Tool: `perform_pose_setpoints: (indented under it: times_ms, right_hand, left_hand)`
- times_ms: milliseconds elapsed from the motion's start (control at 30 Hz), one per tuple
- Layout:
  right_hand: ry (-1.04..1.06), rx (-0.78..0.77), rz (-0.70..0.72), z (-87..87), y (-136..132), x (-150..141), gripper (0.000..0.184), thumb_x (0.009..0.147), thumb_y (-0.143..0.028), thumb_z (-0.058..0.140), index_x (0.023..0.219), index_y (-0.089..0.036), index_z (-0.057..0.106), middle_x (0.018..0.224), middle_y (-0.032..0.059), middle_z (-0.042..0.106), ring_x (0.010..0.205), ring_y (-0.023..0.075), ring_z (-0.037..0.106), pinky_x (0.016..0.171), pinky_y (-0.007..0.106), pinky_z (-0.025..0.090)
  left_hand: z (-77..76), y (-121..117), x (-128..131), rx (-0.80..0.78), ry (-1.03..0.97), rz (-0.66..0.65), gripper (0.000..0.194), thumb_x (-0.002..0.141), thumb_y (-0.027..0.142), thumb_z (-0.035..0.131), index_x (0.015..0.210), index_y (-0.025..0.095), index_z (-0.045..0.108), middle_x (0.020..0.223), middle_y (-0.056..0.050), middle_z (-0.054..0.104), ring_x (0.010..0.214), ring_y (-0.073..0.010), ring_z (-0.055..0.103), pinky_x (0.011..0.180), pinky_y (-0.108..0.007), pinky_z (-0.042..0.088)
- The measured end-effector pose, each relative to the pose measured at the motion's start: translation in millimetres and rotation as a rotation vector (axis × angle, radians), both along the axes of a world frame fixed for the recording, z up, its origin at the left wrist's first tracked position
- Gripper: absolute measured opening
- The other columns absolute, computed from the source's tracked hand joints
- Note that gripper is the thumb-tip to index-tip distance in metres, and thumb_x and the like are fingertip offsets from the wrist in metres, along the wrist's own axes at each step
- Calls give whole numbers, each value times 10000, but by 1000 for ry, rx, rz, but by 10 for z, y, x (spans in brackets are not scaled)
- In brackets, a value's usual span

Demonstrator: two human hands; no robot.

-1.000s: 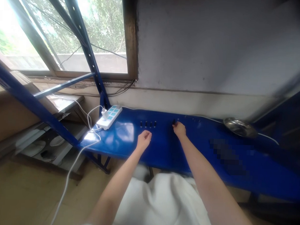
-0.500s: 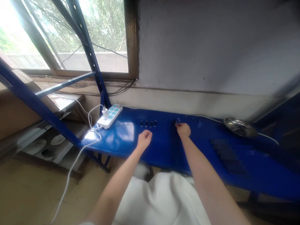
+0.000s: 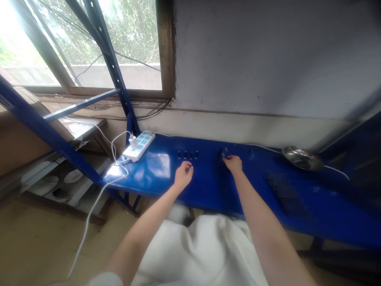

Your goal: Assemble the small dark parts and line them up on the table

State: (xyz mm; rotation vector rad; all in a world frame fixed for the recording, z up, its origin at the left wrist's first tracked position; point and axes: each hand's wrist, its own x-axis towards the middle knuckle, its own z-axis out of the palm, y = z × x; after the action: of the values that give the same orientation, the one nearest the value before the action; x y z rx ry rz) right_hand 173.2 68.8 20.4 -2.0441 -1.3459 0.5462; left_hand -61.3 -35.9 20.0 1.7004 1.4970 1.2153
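Note:
Several small black cylinders with pale ends (image 3: 185, 155) stand in a short row on the blue table (image 3: 204, 189). Just in front of them is my left hand (image 3: 184, 176), its fingers curled and pressed together; whatever they may hold is hidden. My right hand (image 3: 233, 163) is farther right, low over the table, thumb and fingers pinched together. At its fingertips is a small dark object (image 3: 221, 152), too blurred to name; I cannot tell whether the fingers grip it or only touch it. Tiny clear bits (image 3: 226, 149) lie just beyond those fingertips.
A white power strip (image 3: 139, 145) with a plug and white cable lies at the table's left end. To the right are a round metal dish (image 3: 302, 158) and a dark flat object (image 3: 285, 194), partly pixelated. A blue metal post (image 3: 113, 69) rises at the left by the window.
The view has shifted slightly. Both hands stay in nearly the same places with the same closed fingers, and the row of black cylinders is unchanged.

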Motion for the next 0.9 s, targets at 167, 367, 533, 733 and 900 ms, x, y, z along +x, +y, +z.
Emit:
perform_pose_setpoints:
  times_ms: [167,367,533,733,900]
  right_hand:
    - [281,388,-37,-51,-451,-244,289,758,-249,470,975,-129,617,885,106,673,825,197,622,771,320,472]
    - [305,613,26,-124,-753,-506,292,795,-287,405,971,-146,590,857,85,643,786,174,588,747,318,464]
    - [227,635,67,-164,-769,-515,285,795,-283,403,959,-151,597,870,86,637,786,176,582,737,324,463]
    - [168,631,116,-211,-758,-508,294,795,-284,403,964,-153,605,916,97,640,797,183,581,744,336,468]
    - [129,600,142,-196,-770,-511,322,808,-286,376,989,-142,599,961,110,636,829,184,581,792,336,459]
  left_hand:
    - [77,28,158,44,308,-43,424,857,275,377,1274,200,363,839,-30,596,659,-134,570,641,-256,442]
    - [291,224,452,-191,523,-55,741,844,245,388,1417,133,-68,968,-139,624,784,-221,620,707,-318,447]
    - [340,376,570,-345,539,-11,799,830,212,404,1401,104,-143,1095,-206,584,915,-259,603,775,-356,437]
    - [327,485,609,-382,555,46,797,826,176,404,1401,102,-143,1146,-230,551,980,-271,582,803,-374,437]
    - [356,546,647,-392,582,59,811,795,113,443,1411,94,-85,1090,-243,571,967,-274,594,791,-374,449]
